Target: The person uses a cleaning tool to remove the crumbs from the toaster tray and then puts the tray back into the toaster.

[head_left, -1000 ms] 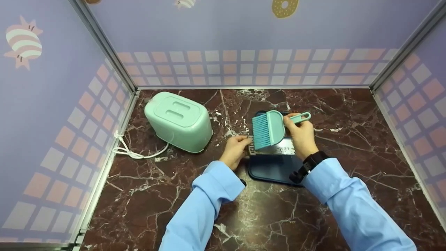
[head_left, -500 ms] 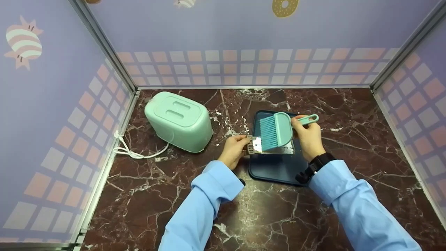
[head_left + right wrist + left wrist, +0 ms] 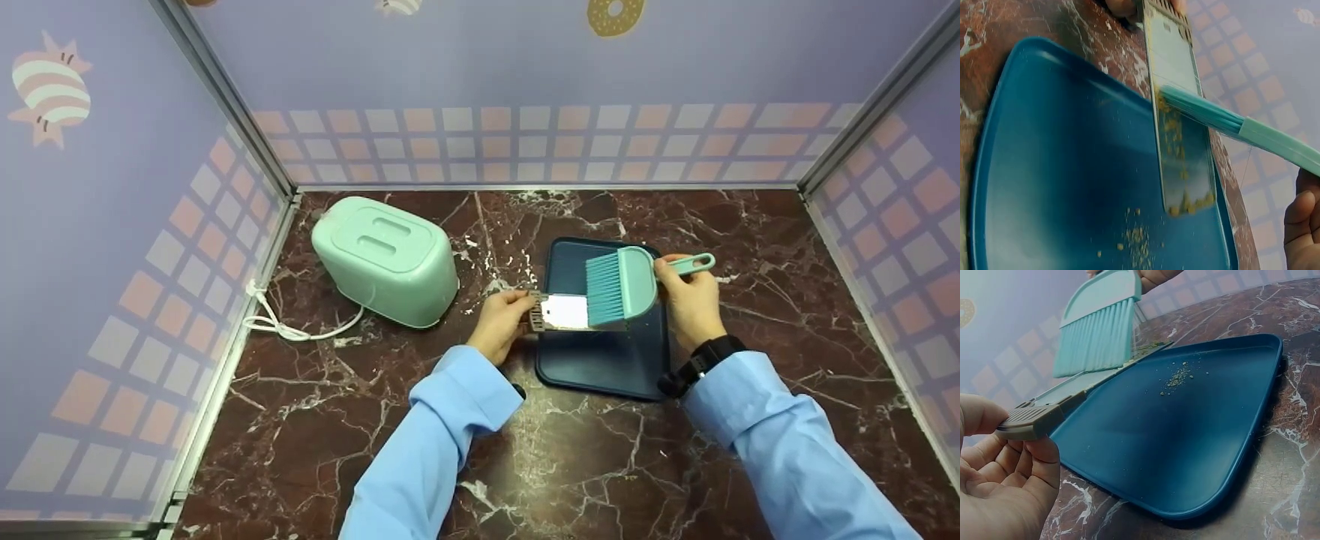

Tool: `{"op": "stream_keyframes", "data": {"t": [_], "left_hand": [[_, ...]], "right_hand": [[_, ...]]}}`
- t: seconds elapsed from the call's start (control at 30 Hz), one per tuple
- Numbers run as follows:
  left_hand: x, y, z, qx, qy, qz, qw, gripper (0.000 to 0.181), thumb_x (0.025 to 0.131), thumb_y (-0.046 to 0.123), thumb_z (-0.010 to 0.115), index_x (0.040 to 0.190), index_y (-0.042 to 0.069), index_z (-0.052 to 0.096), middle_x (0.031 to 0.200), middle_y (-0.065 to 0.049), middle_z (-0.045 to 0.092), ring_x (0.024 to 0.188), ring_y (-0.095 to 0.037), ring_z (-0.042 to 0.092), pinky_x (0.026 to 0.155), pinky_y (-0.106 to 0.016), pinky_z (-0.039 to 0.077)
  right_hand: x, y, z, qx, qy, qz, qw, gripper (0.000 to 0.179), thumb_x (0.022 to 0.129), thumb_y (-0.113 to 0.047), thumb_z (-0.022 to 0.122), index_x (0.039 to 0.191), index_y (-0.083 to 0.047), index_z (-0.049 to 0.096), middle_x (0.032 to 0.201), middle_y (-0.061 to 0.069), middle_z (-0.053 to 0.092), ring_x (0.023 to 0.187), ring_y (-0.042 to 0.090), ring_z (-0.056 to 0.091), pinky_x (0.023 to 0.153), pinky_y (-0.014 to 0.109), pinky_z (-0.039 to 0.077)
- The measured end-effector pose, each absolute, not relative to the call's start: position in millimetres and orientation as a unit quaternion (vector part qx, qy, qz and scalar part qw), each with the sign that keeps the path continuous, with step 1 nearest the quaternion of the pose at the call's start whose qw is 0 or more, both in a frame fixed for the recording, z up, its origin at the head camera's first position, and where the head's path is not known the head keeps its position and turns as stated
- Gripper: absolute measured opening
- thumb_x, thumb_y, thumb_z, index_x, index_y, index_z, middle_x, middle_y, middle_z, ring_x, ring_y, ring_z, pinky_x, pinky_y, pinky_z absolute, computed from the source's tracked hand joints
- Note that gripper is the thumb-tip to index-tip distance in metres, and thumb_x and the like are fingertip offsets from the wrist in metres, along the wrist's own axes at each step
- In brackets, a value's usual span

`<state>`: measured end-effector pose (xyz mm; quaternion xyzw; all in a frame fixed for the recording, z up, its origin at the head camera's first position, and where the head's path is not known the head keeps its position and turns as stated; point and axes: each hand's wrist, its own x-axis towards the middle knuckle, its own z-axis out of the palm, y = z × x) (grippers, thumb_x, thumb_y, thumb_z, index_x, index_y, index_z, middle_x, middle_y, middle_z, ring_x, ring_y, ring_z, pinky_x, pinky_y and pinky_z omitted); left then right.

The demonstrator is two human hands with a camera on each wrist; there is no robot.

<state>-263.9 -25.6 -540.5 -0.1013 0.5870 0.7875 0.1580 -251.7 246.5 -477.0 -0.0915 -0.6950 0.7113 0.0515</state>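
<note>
My left hand (image 3: 501, 324) pinches the brown slotted end of a flat metal crumb tray (image 3: 564, 311), thumb above and fingers below. The crumb tray is held above a dark blue tray (image 3: 600, 367). My right hand (image 3: 691, 301) grips the handle of a mint-green brush (image 3: 637, 281), whose bristles (image 3: 1202, 109) touch the crumb tray's upper face. In the right wrist view, yellowish crumbs (image 3: 1172, 132) lie along the metal and gather at its far end. More crumbs (image 3: 1178, 377) are scattered on the blue tray in the left wrist view.
A mint-green toaster (image 3: 382, 262) with two slots stands on the left, its white cord (image 3: 300, 334) bundled beside it. White flecks show on the dark red marbled tabletop (image 3: 315, 435). Patterned panels (image 3: 480, 142) enclose the back and sides.
My right hand has drawn the brush rightward along the crumb tray, uncovering more of the metal near the brown end. My left hand has hardly moved.
</note>
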Motion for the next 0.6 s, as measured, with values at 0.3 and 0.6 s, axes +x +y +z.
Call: {"op": "stream_keyframes", "data": {"t": [0.3,0.6], "left_hand": [[-265,-26,-540,-0.103,0.591,0.787,0.148,0.036,0.102,0.005,0.057,0.133,-0.014,0.056,0.097,-0.011,0.066,0.079,-0.015,0.064,0.066,-0.027,0.056],[-265,-29,-540,-0.101,0.589,0.788,0.149,0.038,0.102,0.005,0.056,0.134,-0.015,0.055,0.093,-0.009,0.065,0.078,-0.014,0.063,0.064,-0.025,0.055]], "right_hand": [[-258,280,-497,-0.117,-0.714,0.687,0.072,0.032,0.101,-0.021,0.067,0.121,0.002,0.061,0.09,0.003,0.064,0.071,0.012,0.059,0.062,0.023,0.051],[-258,301,-503,-0.145,-0.68,0.716,0.062,0.039,0.097,-0.028,0.071,0.124,-0.001,0.059,0.096,0.007,0.063,0.075,0.013,0.061,0.062,0.022,0.053]]}}
